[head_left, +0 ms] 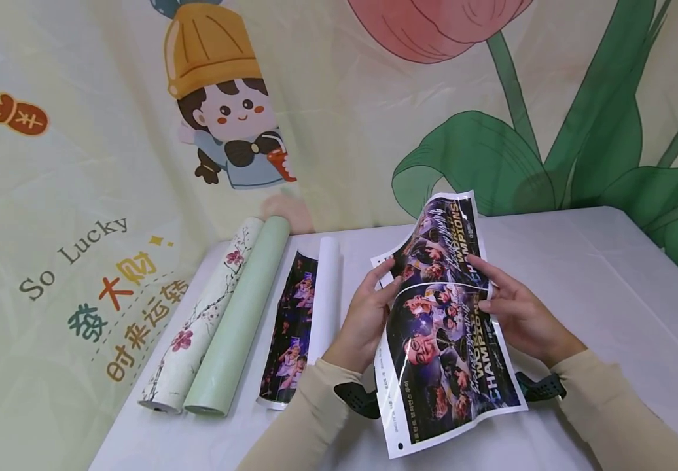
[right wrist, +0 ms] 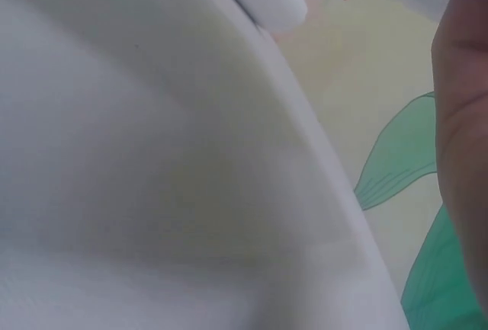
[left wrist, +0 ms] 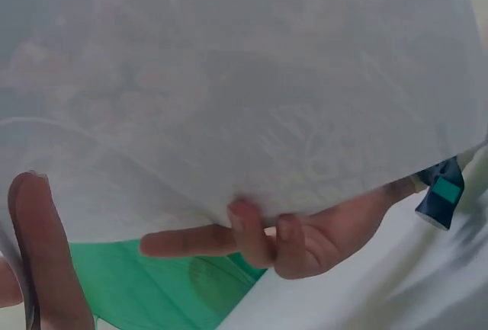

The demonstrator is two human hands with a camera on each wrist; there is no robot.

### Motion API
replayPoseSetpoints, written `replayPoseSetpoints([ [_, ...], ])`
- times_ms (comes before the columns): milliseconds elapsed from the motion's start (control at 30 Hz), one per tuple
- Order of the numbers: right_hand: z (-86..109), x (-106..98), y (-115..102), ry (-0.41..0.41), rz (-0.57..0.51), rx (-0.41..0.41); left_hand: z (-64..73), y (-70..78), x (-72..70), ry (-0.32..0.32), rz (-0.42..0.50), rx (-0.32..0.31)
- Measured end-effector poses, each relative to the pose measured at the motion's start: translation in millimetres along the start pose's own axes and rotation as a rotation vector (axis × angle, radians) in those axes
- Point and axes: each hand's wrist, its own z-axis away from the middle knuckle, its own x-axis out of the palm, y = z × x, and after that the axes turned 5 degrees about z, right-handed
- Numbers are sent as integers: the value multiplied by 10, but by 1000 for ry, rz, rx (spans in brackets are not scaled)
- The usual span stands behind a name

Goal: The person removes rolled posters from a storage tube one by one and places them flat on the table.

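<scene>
A glossy printed poster sheet (head_left: 442, 353) with a white border is held up off the table, its two panels parted by a white line. My left hand (head_left: 365, 320) grips its left edge near mid-height, and my right hand (head_left: 530, 314) pinches the right edge opposite. The sheet bends between the hands, with its top part leaning back. In the left wrist view, the pale back of the sheet (left wrist: 244, 94) fills the upper part, with the right hand (left wrist: 328, 246) at its lower edge. Only part of the right hand (right wrist: 465, 155) shows in the right wrist view.
Left of the hands, a curled dark printed sheet (head_left: 294, 333) lies beside a white roll (head_left: 326, 294). Further left are a light green roll (head_left: 239, 320) and a blossom-patterned roll (head_left: 206, 320). A white-covered table (head_left: 627, 294) meets a printed cloth backdrop (head_left: 339, 131).
</scene>
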Motion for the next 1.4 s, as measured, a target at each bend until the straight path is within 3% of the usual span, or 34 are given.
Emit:
replayPoseSetpoints([
  [267,-22,18,-6,-8,8,-24,-7,19,-18,51,-90,-21],
  [400,1,-21,-50,23,40,-34,9,94,-43,33,-21,-5],
  [500,28,-62,-96,57,68,-39,1,170,-52,-30,74,24],
  [600,47,-93,-141,100,124,-40,-11,238,-80,-61,92,70],
  [767,51,-129,-169,188,150,-9,-12,273,-117,-69,-37,127],
  [967,42,-137,-164,289,132,-4,-29,248,-146,-107,-148,84],
  [1133,39,-137,-169,333,133,9,-40,244,-180,-84,-226,88],
  [1233,39,-134,-179,310,156,23,-56,261,-200,-52,-257,116],
  [1400,56,-138,-211,190,199,31,-79,326,-232,-3,-275,138],
])
